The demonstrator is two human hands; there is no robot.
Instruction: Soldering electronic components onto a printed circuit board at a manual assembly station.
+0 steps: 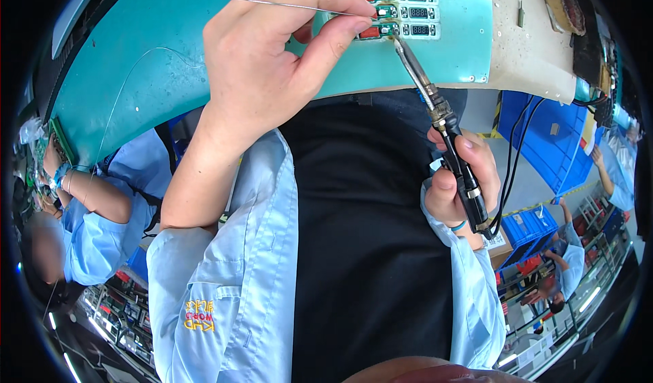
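Soldering iron (pixel 445 124) in right hand (pixel 459 179) points up-left at circuit boards (pixel 394 5)

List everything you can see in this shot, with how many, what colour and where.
Thin silver solder wire: one, top centre, pinched in the left hand.
Black-handled soldering iron: one, right of centre, tip at the boards.
Green circuit boards with red parts: a stacked row, top centre.
Teal work mat: one, across the top.
Blue plastic crates: several, right.
Co-workers in light blue sleeves: several, left and right edges.
Left hand: holding wire.
Right hand: gripping iron.
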